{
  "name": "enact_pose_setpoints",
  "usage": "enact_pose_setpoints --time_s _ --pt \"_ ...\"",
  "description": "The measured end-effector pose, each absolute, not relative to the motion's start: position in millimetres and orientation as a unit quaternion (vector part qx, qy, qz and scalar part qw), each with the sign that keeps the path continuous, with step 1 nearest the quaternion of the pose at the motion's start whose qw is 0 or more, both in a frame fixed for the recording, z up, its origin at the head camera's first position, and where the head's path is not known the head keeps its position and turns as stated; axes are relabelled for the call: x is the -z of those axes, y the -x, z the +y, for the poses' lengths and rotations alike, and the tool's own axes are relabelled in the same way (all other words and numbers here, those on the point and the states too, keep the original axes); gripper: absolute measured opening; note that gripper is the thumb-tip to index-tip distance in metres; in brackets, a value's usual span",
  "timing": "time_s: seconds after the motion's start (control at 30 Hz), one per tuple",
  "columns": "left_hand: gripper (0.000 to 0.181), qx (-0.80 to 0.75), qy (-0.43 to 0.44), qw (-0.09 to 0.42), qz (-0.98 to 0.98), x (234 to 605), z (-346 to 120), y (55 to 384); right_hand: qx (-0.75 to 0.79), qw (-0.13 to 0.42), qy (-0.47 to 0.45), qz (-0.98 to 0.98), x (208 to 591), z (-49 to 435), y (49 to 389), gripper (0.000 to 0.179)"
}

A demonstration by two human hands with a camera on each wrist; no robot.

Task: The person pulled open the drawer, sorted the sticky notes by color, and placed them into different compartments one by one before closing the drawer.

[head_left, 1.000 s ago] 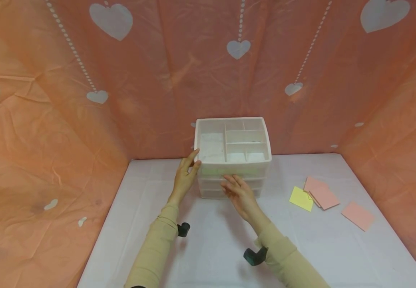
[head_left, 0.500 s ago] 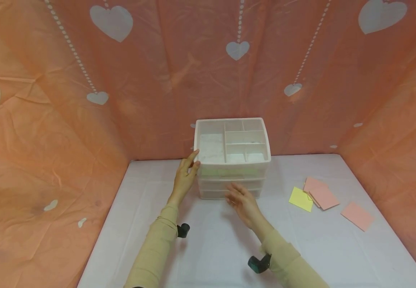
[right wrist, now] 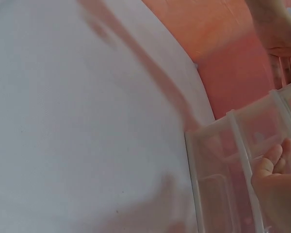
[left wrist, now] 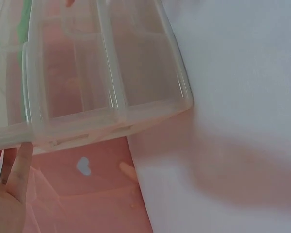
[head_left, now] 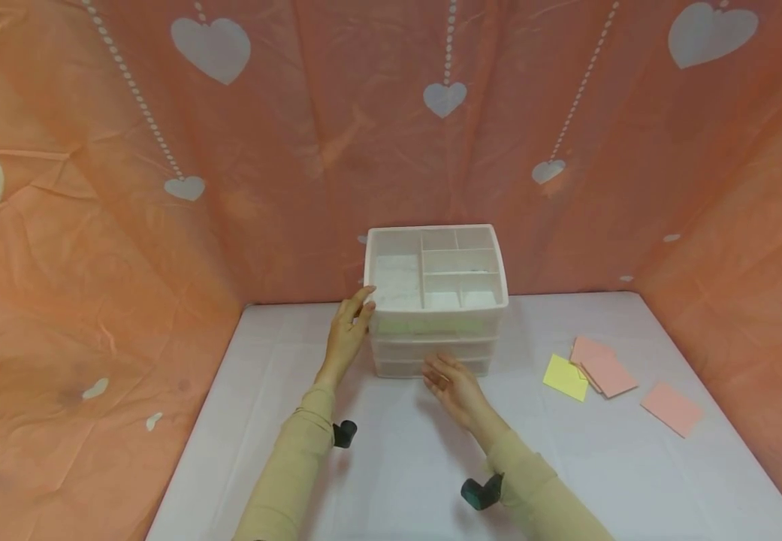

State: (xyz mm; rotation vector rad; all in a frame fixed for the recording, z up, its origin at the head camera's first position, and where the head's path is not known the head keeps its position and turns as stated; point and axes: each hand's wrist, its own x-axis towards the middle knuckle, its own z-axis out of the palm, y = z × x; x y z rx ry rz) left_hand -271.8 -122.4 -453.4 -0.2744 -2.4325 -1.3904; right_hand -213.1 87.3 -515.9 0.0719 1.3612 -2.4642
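Note:
A white plastic drawer organizer [head_left: 391, 347] with a compartmented top and see-through drawers stands at the back of the table. Something green [head_left: 431, 325] shows through its top drawer. My left hand [head_left: 345, 334] rests at the organizer's upper left front corner, fingers fairly straight; in the left wrist view its thumb [left wrist: 20, 170] touches the front edge. In front of the lower drawers is my right hand [head_left: 457, 389], its fingers loosely bent and holding nothing. The right wrist view shows those fingertips [right wrist: 274, 154] close to the drawer fronts, which look pushed in.
Several pink paper squares [head_left: 610, 374] and a yellow one [head_left: 566, 377] lie on the white tabletop [head_left: 391, 481] to the right. An orange and pink cloth with hearts [head_left: 282, 150] walls in the back and sides.
The right hand has come down from the top drawer's front to the lower drawers. The left hand has stayed at the organizer's corner.

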Motion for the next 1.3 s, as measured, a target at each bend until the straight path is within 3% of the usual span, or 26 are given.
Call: enact_pose_setpoints --time_s 0.17,0.37,0.63,0.83,1.07,1.3 --pt "0.037 0.487 0.097 0.166 -0.852 451 -121 273 0.878 0.168 0.014 0.449 527 89 217 0.094" --pt "0.038 0.496 0.100 0.150 -0.850 450 -122 273 0.870 0.180 -0.062 0.454 507 86 216 0.060" --pt "0.039 0.496 0.099 0.142 -0.851 451 -123 275 0.878 0.180 -0.073 0.438 512 87 216 0.026" --pt "0.038 0.496 0.095 0.144 -0.851 451 -123 274 0.869 0.182 -0.071 0.454 515 90 214 0.040" --pt "0.037 0.498 0.093 0.147 -0.850 450 -122 273 0.862 0.182 -0.095 0.463 518 93 209 0.018" --pt "0.038 0.499 0.094 0.152 -0.848 451 -121 272 0.852 0.181 -0.105 0.479 519 94 202 0.026"
